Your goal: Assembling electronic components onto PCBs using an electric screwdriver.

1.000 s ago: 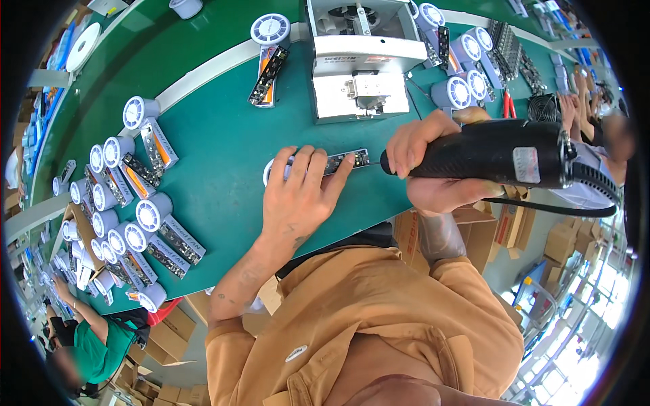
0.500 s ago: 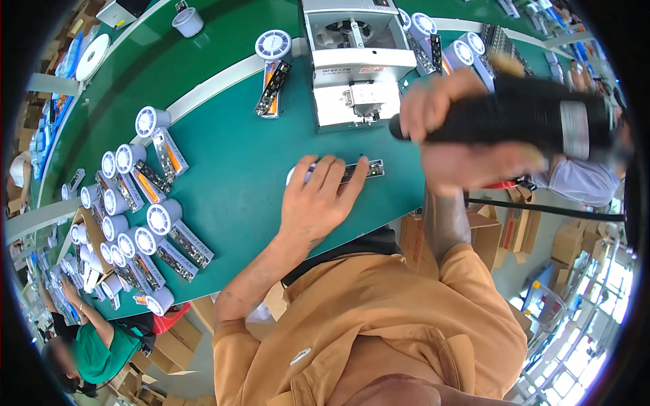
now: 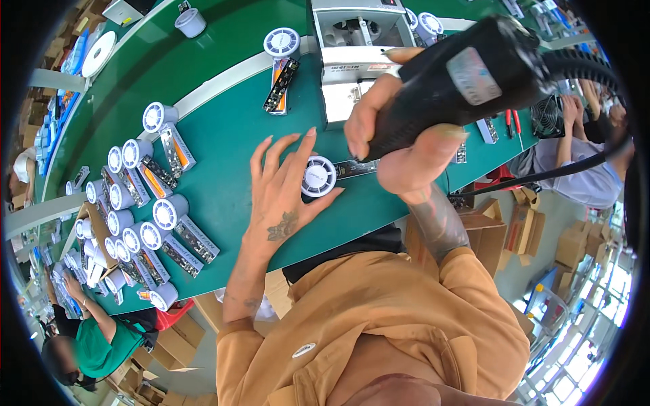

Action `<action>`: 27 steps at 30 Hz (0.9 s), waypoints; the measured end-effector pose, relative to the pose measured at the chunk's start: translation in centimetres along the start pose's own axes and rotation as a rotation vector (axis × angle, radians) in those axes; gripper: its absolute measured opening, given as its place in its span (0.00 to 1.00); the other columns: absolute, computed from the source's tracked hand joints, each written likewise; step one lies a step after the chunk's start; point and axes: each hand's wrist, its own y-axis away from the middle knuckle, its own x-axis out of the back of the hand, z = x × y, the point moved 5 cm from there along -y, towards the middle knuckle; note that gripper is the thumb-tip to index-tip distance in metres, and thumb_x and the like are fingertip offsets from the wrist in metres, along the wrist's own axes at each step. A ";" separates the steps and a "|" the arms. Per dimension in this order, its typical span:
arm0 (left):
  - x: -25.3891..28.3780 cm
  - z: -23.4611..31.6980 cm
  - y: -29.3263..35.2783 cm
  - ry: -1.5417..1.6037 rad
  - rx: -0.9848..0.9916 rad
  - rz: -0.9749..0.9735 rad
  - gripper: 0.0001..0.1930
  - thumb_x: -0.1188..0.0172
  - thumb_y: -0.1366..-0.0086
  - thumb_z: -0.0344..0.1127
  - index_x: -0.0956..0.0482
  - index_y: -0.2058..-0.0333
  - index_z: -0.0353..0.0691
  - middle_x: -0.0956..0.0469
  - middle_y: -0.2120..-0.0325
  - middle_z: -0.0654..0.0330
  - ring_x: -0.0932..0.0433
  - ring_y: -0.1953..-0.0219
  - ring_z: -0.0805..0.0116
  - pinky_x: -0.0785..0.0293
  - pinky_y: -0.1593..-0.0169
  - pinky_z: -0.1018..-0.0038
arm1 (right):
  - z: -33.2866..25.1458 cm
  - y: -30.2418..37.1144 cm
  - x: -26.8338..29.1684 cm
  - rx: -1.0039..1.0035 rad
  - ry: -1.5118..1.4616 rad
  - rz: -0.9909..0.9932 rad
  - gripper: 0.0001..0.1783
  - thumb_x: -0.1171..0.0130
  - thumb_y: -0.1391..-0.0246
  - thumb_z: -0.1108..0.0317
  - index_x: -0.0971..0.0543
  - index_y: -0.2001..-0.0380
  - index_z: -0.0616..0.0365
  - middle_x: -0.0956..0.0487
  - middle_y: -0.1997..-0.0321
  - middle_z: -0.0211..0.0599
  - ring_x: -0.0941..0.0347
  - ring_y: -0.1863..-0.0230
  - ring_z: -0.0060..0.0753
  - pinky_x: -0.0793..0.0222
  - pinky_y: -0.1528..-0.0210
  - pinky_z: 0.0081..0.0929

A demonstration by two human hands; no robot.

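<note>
My right hand (image 3: 399, 128) is wrapped round a black corded electric screwdriver (image 3: 447, 88), tilted with its front end down to the left. That end is close to a handheld fan (image 3: 318, 177) lying on the green table, over its strip-shaped circuit board (image 3: 356, 168); whether it touches, I cannot tell. The fan has a round pale lilac head with a slotted grille. My left hand (image 3: 281, 183) lies beside the head, fingers spread and stretched out, the head between thumb and forefinger.
Several similar fans with exposed boards (image 3: 170, 213) stand in rows at the left. A silver machine (image 3: 338, 81) is at the back, another fan (image 3: 282, 42) left of it. The screwdriver's cable (image 3: 569, 169) runs off right. Co-workers sit at both sides; red-handled pliers (image 3: 512, 123) lie at right.
My right hand has brought the screwdriver left and down toward the fan's board. My left hand has shifted left off the board, spreading its fingers and uncovering the fan's head.
</note>
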 end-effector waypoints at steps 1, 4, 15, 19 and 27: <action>0.1 0.0 0.1 0.008 0.005 0.015 0.46 0.24 0.51 0.44 0.34 0.35 0.34 0.19 0.60 0.57 0.30 0.42 0.56 0.46 0.32 0.50 | 0.3 0.2 -0.4 0.003 -0.020 -0.012 0.61 0.54 0.54 0.14 0.42 0.41 0.64 0.31 0.83 0.34 0.36 0.88 0.26 0.38 0.84 0.24; 0.2 -0.1 0.1 0.014 0.014 0.031 0.46 0.24 0.51 0.43 0.35 0.35 0.34 0.19 0.60 0.57 0.29 0.42 0.57 0.47 0.32 0.50 | 0.5 0.3 -1.1 0.006 -0.066 -0.021 0.59 0.50 0.52 0.17 0.40 0.43 0.68 0.30 0.82 0.38 0.35 0.87 0.27 0.37 0.84 0.24; 0.0 -0.3 0.0 0.024 -0.004 0.017 0.47 0.23 0.51 0.42 0.35 0.34 0.34 0.18 0.61 0.58 0.28 0.43 0.58 0.47 0.32 0.50 | 1.9 0.7 -1.3 0.039 -0.127 -0.066 0.54 0.47 0.49 0.22 0.37 0.49 0.71 0.29 0.82 0.39 0.34 0.87 0.25 0.37 0.83 0.22; 0.2 -0.1 -0.3 0.062 -0.013 0.066 0.47 0.22 0.53 0.41 0.34 0.35 0.33 0.18 0.60 0.57 0.27 0.43 0.58 0.46 0.32 0.50 | 2.5 1.4 -1.1 0.033 -0.126 -0.137 0.54 0.43 0.53 0.21 0.35 0.51 0.70 0.28 0.81 0.36 0.32 0.84 0.25 0.36 0.82 0.21; -0.6 -0.1 0.3 -0.006 -0.062 0.039 0.36 0.22 0.53 0.42 0.24 0.46 0.32 0.18 0.57 0.53 0.28 0.42 0.57 0.44 0.32 0.50 | -2.4 -1.2 4.0 0.354 -0.448 -0.137 0.50 0.65 0.49 0.14 0.34 0.43 0.46 0.31 0.77 0.33 0.35 0.85 0.27 0.38 0.84 0.27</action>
